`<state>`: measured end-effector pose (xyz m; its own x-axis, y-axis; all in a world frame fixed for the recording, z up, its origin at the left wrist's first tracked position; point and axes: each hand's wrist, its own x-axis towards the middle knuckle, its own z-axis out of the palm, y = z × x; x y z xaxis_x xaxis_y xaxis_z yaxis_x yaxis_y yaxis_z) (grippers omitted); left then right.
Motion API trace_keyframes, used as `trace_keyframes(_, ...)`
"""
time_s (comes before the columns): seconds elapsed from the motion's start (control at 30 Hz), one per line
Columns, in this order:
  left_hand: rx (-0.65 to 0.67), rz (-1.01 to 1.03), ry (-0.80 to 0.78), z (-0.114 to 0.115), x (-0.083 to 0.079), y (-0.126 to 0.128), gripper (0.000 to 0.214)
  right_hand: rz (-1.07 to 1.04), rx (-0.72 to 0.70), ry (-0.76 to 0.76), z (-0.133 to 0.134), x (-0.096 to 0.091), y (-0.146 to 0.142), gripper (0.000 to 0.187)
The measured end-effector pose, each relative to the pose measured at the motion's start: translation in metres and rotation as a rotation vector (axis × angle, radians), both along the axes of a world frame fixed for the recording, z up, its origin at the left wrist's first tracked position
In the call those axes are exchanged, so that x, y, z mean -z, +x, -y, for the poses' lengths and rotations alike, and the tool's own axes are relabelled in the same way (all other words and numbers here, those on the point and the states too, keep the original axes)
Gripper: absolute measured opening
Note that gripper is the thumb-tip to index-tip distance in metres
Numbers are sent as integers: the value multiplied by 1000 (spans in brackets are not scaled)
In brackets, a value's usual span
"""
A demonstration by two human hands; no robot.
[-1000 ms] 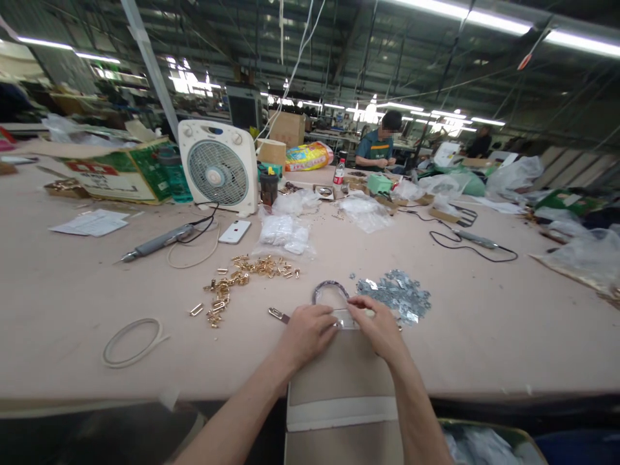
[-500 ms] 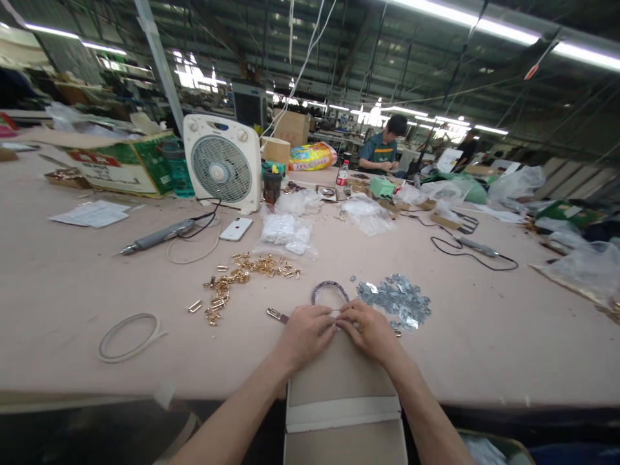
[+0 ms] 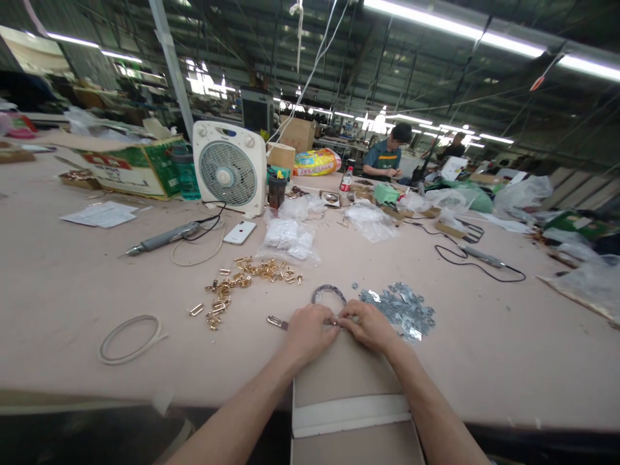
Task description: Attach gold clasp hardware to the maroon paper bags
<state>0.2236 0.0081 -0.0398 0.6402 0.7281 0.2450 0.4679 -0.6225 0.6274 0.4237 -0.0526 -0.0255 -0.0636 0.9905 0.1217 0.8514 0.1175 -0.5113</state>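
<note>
My left hand (image 3: pixel 312 329) and my right hand (image 3: pixel 365 326) meet at the far edge of a taupe panel (image 3: pixel 349 371) with a white band across it. Both are closed, fingertips pinched together around a small spot that they mostly hide. Just beyond the fingers curves a dark handle loop (image 3: pixel 328 288), which looks wrapped in clear film. From under my left hand sticks out a brown strap end with a gold buckle (image 3: pixel 276 321). Flat silver metal plates (image 3: pixel 404 310) lie in a heap beside my right hand. Gold fittings (image 3: pixel 223 297) are scattered farther left.
A grey electric screwdriver (image 3: pixel 167 239), a white phone (image 3: pixel 239 232) and a box fan (image 3: pixel 228 171) stand or lie at left. Clear plastic bags (image 3: pixel 288 239) are in the middle. Another screwdriver (image 3: pixel 482 256) rests at right. A co-worker (image 3: pixel 385 158) sits across the table.
My fingers have drawn closer together at the panel's edge; the thin piece seen between them earlier no longer shows clearly. The view has shifted slightly.
</note>
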Motion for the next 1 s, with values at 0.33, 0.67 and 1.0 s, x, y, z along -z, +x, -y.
trace_keyframes(0.33,29,45,68,25,10,-5,8,-146,-65,43,19,3,3,12)
trace_keyframes(0.67,9,31,59,15,6,-8,10,141,-39,90,12,3,-8,21)
trace_keyframes(1.0,79,-175,-23,-1,-8,-16,33,274,-135,47,6,-7,-12,18)
